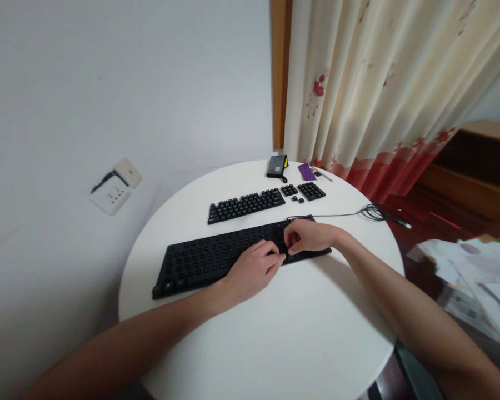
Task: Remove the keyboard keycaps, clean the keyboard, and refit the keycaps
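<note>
A black keyboard base (208, 258) without its keycaps lies across the round white table, rows of bare switches showing. My left hand (256, 269) rests over its front edge right of the middle, fingers bent and drawn together, tips at the switches. Close beside it, my right hand (310, 236) curls down onto the right part of the base, thumb and fingers closed. Anything small between the fingers of either hand is hidden. Behind the base, black keycaps (246, 205) sit in rows, with a smaller group (289, 190) and a number-pad block (311, 191) to the right.
Two loose keycaps (301, 200) lie between the groups. A dark grey pouch (276, 165) and a purple packet (307, 171) stand at the table's back. The coiled cable (373, 212) reaches the right edge. A wall socket (110, 194) is left, a curtain (358, 100) behind.
</note>
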`<state>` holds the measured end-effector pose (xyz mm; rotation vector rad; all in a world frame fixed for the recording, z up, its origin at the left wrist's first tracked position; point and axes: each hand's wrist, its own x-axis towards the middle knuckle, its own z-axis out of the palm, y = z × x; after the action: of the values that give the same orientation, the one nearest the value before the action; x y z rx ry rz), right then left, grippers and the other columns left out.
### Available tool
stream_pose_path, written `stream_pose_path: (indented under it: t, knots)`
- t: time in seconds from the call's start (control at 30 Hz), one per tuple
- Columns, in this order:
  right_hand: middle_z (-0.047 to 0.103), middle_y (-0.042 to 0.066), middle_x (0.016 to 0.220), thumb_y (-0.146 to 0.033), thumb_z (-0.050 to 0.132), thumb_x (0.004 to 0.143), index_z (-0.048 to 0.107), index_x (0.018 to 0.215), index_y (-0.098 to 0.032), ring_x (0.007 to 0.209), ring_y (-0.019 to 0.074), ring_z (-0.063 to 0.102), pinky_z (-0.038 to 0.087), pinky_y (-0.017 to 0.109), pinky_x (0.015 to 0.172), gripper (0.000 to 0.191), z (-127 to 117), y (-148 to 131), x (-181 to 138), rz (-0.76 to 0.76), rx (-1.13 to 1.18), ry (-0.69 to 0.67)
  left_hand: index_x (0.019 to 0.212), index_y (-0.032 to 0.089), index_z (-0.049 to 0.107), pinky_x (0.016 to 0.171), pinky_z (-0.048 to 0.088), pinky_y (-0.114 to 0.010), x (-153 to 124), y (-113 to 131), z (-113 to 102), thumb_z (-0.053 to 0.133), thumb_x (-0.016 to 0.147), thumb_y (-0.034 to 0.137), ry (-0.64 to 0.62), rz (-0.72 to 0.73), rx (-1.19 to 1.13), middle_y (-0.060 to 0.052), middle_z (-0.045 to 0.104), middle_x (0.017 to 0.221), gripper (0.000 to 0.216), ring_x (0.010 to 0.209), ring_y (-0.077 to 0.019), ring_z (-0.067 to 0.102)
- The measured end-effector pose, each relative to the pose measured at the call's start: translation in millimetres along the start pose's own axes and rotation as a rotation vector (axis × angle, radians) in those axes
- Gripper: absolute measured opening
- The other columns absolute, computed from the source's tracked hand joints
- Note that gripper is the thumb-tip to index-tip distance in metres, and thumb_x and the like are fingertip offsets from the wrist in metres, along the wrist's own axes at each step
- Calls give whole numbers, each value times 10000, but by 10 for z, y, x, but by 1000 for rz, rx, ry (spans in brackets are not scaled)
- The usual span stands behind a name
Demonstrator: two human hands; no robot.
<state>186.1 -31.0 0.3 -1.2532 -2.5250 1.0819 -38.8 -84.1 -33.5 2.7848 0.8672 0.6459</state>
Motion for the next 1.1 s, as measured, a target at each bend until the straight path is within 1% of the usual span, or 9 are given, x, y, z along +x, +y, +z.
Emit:
stream_pose_path:
  t: [0.03,0.07,0.2,0.27,0.4,0.57,0.8,0.93,1.1]
  knots:
    - [676,10,750,-300,677,774,686,843,-161,690,149,598,436,241,620,156,-21,37,3,-36,36,29,994,181,711,840,497,-321,-1,-1,-6,478,978,208,2,2,-8,-56,629,979,235,921,-170,562]
    - [690,23,787,-310,620,827,686,867,-158,728,158,610,453,252,665,171,-40,80,15,-54,55,113,1025,180,705,855,498,-327,0,0,-13,478,975,197,9,3,-17,-58,633,999,233,934,-171,563]
    - [687,120,1063,-300,403,963,674,1055,-126,975,214,611,444,326,904,335,-61,278,147,71,-107,732,1103,179,682,890,502,-348,22,4,-46,468,969,172,66,12,-56,-70,641,1031,252,968,-178,570]
    - [621,169,1234,-298,358,985,629,1192,-94,1139,244,556,386,351,1019,397,-40,366,237,130,-226,839,1096,184,684,884,507,-356,38,5,-51,465,968,172,92,22,-67,-74,646,1022,254,963,-183,575]
    - [475,233,1426,-319,289,1010,512,1342,-13,1351,272,400,270,370,1130,503,-7,481,403,205,-387,758,1070,186,691,877,512,-356,55,3,-37,473,959,160,113,25,-69,-73,651,1018,245,959,-185,582]
    - [381,231,1510,-371,242,1026,451,1390,-9,1417,290,309,230,427,1145,554,-22,568,539,302,-455,666,1062,188,697,863,521,-347,56,-3,-23,479,951,152,123,23,-61,-71,658,1005,247,950,-178,589]
    - [508,239,1395,-418,213,1029,540,1280,-19,1356,281,400,250,371,1136,573,-17,580,522,254,-511,568,1058,182,692,878,515,-344,60,-9,-48,486,949,150,106,25,-68,-70,656,1020,235,957,-182,588]
    - [507,224,1400,-424,234,1025,543,1271,-65,1341,280,414,298,372,1107,535,-15,513,468,279,-469,524,1056,186,697,872,523,-349,55,-15,-57,488,945,149,125,25,-65,-73,659,1008,240,959,-183,589]
    - [494,250,1400,-454,252,1017,549,1257,-35,1347,293,408,296,361,1109,567,14,397,393,282,-459,487,1054,187,703,870,529,-353,56,-36,-60,494,937,143,159,15,-67,-71,663,1000,243,956,-181,592]
